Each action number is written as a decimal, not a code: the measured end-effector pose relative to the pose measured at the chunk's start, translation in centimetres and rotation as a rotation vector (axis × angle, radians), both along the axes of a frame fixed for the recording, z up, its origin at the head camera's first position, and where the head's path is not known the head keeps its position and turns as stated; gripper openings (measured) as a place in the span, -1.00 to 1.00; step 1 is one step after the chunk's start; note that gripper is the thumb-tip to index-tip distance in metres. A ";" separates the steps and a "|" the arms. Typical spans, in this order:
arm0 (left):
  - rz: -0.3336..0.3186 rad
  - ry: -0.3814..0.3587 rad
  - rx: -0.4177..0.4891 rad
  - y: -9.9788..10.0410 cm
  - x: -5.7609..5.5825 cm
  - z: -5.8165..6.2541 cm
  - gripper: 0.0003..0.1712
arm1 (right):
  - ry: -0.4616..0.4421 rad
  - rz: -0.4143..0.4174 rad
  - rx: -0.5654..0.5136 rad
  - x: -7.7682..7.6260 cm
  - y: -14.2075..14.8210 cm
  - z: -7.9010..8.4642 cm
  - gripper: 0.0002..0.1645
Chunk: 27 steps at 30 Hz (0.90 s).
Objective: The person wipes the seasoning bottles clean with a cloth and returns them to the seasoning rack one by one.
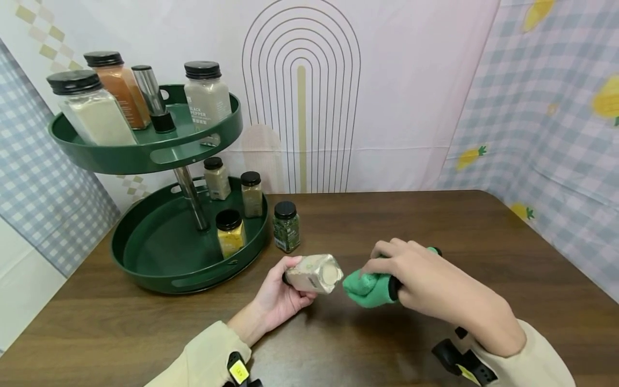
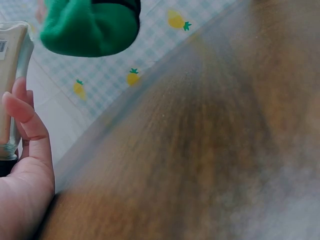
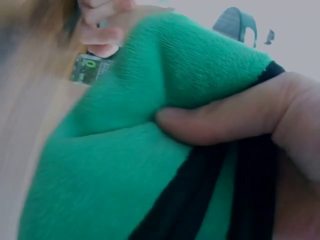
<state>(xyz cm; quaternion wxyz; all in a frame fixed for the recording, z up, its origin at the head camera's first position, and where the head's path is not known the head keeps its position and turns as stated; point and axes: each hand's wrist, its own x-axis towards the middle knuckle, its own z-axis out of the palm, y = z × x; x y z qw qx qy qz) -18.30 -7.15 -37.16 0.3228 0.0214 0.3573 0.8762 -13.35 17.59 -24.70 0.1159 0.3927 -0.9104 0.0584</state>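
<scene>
Green cloth [image 1: 366, 291] in right hand [image 1: 417, 275], near glass jar [image 1: 313, 275]

So the left hand [image 1: 282, 298] covers most of the lid [image 2: 7, 168] on the held jar [image 1: 314, 274], and the left wrist view chops that jar off. The right hand [image 1: 411, 274] hides part of the green cloth [image 1: 369, 298], which also runs off the right wrist view. Near edge of the worktop [image 1: 387, 215] is cropped out. Print on the herb jar [image 1: 286, 228] by the lower tray [image 1: 155, 279]'s right edge is too tiny to read, head view anyway. Front rim of the upper tray [image 1: 111, 159] blocks some of the pepper jar [image 1: 208, 102].
</scene>
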 end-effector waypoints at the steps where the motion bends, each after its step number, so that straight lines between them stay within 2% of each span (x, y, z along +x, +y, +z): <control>1: -0.003 0.006 -0.007 0.0 0.0 0.0 -0.66 | 0.028 -0.002 -0.028 0.0 0.0 0.1 -0.25; 3: -0.013 0.021 -0.022 0.1 0.0 0.0 -0.67 | 0.084 0.021 -0.122 -0.2 -0.3 0.1 -0.20; 5: -0.028 0.041 -0.035 0.1 0.0 0.0 -0.68 | 0.141 0.087 -0.227 -0.3 -0.8 0.0 -0.18; 8: -0.044 0.069 -0.033 0.1 -0.1 -0.1 -0.68 | 0.168 0.183 -0.300 -0.7 -2.0 -0.7 -0.22; 10: -0.048 0.081 -0.025 0.1 -0.2 -0.1 -0.68 | 0.162 0.210 -0.305 -0.8 -2.5 -1.1 -0.26; 16: -0.054 0.080 -0.050 0.1 -0.2 -0.1 -0.69 | 0.075 0.178 -0.265 -0.5 -2.2 -1.2 -0.12; 19: -0.051 0.074 -0.060 0.1 -0.1 -0.1 -0.68 | 0.063 0.171 -0.244 -0.3 -2.1 -1.1 -0.15; 22: -0.041 0.061 -0.042 0.1 -0.1 -0.1 -0.68 | 0.062 0.165 -0.233 -0.2 -2.1 -1.1 -0.17; 27: -0.009 0.037 0.011 -0.1 -0.2 -0.1 -0.67 | 0.019 0.134 -0.205 -0.2 -2.0 -1.3 -0.09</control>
